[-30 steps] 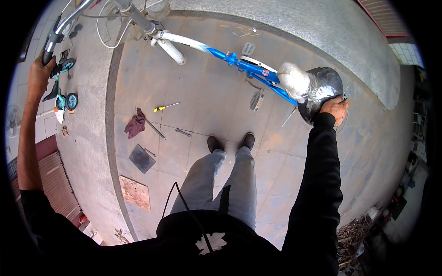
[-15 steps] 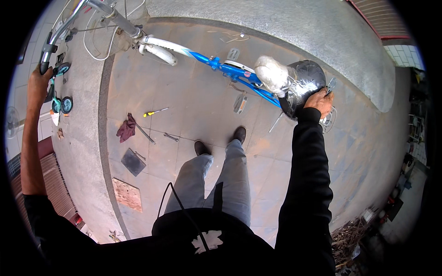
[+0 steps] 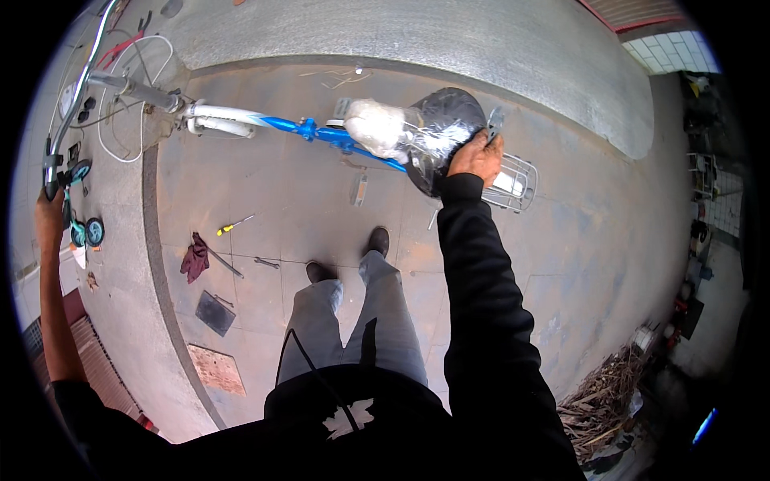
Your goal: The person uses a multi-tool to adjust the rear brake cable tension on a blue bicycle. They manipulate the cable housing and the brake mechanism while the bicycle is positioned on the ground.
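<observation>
A blue and white bicycle (image 3: 281,124) stands across the far part of the view, its front to the left. My left hand (image 3: 50,216) is closed round the black handlebar grip (image 3: 53,172) at the far left. On the black saddle (image 3: 449,108), wrapped partly in clear plastic, my right hand (image 3: 479,160) holds the rear edge with curled fingers. A grey metal piece (image 3: 496,122) sticks out just past those fingers; whether it is a tool or a bicycle part I cannot tell. White padding (image 3: 375,128) covers something at the saddle's front. Behind is the rear rack (image 3: 513,184).
On the tiled floor lie a yellow-handled screwdriver (image 3: 236,225), a maroon cloth (image 3: 195,258), a wrench (image 3: 266,262), a dark square plate (image 3: 215,313) and a worn board (image 3: 216,369). A raised concrete edge (image 3: 337,36) runs behind the bicycle. Dry sticks (image 3: 605,397) are heaped at lower right.
My view has swung to the right, so bicycle and floor things sit further left. More of the rear rack shows behind the saddle. Both hands keep their holds.
</observation>
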A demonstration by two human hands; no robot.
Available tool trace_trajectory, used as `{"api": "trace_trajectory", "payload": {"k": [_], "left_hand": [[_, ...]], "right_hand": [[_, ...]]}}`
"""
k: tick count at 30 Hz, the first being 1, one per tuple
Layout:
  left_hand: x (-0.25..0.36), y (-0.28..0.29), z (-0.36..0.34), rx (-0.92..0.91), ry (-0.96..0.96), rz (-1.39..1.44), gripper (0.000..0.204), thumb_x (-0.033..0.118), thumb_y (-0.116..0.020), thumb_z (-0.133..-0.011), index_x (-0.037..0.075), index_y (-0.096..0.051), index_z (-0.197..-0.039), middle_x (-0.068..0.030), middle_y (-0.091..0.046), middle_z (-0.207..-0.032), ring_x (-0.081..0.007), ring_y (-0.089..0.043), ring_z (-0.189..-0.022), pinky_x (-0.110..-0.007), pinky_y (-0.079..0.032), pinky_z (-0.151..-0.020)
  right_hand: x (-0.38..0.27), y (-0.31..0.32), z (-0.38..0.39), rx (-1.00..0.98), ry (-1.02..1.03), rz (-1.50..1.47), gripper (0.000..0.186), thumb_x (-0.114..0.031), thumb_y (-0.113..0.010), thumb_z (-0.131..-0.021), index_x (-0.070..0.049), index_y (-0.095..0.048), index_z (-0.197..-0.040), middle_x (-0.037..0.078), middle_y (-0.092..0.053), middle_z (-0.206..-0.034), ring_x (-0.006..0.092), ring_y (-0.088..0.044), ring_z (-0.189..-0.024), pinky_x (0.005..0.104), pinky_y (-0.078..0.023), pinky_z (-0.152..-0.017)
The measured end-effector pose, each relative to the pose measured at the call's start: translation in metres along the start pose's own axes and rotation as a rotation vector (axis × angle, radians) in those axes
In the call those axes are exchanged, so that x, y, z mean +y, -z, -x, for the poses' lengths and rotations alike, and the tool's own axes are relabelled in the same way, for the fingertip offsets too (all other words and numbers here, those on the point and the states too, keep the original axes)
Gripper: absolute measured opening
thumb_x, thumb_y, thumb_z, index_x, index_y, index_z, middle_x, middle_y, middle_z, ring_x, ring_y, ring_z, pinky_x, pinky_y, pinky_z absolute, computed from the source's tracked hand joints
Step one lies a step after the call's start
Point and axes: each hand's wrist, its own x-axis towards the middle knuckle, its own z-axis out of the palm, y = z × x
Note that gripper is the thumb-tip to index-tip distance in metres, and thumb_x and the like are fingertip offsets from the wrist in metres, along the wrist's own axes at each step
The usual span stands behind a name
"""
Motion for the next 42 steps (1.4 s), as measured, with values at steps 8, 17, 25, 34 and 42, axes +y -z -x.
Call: {"api": "trace_trajectory", "payload": {"k": [8, 17, 25, 34, 42], "left_hand": [[-0.012, -0.002, 0.002, -0.047, 0.004, -0.018, 0.038, 0.030, -0.057, -0.084, 0.002, -0.058, -0.109, -0.0226, -0.063, -0.088, -0.0384, -0.061, -0.086, -0.044, -0.045, -0.072], [0.047, 0.016, 0.009, -0.119, 0.125, 0.107, 0.035, 0.032, -0.055, -0.084, -0.001, -0.057, -0.096, -0.0078, -0.048, -0.053, -0.0174, -0.048, -0.040, -0.036, -0.037, -0.040], [0.024, 0.011, 0.005, -0.073, 0.031, 0.075, 0.032, 0.032, -0.056, -0.083, 0.000, -0.057, -0.088, -0.0070, -0.049, -0.051, -0.0176, -0.047, -0.037, -0.035, -0.037, -0.038], [0.054, 0.020, 0.018, -0.097, 0.066, 0.116, 0.037, 0.033, -0.057, -0.081, -0.003, -0.058, -0.092, -0.0112, -0.053, -0.056, -0.0204, -0.052, -0.045, -0.036, -0.040, -0.045], [0.043, 0.022, 0.023, -0.062, 0.053, 0.063, 0.038, 0.034, -0.058, -0.081, -0.001, -0.061, -0.097, -0.0175, -0.061, -0.070, -0.0307, -0.061, -0.066, -0.040, -0.045, -0.064]], "right_hand": [[-0.001, -0.001, 0.003, -0.046, -0.091, 0.044, 0.029, -0.021, -0.052, -0.083, -0.001, -0.058, -0.104, 0.018, -0.059, -0.105, 0.0360, -0.053, -0.101, 0.0432, -0.043, -0.085], [0.054, 0.010, -0.015, 0.024, -0.041, -0.426, 0.027, -0.020, -0.047, -0.086, 0.002, -0.060, -0.094, 0.020, -0.064, -0.086, 0.0351, -0.061, -0.082, 0.0382, -0.046, -0.076], [0.100, 0.051, 0.111, -0.204, -0.457, -0.523, 0.022, -0.020, -0.051, -0.088, 0.001, -0.058, -0.084, 0.009, -0.063, -0.069, 0.0136, -0.058, -0.056, 0.0269, -0.045, -0.048], [-0.033, 0.060, 0.072, -0.333, -0.002, -0.547, 0.032, -0.026, -0.053, -0.090, 0.003, -0.059, -0.077, 0.006, -0.059, -0.060, 0.0106, -0.051, -0.050, 0.0270, -0.041, -0.048], [-0.157, 0.036, -0.006, -1.379, -0.187, -1.948, 0.031, -0.029, -0.042, -0.095, -0.001, -0.054, -0.089, 0.009, -0.057, -0.073, 0.0182, -0.052, -0.061, 0.0317, -0.042, -0.055]]}}
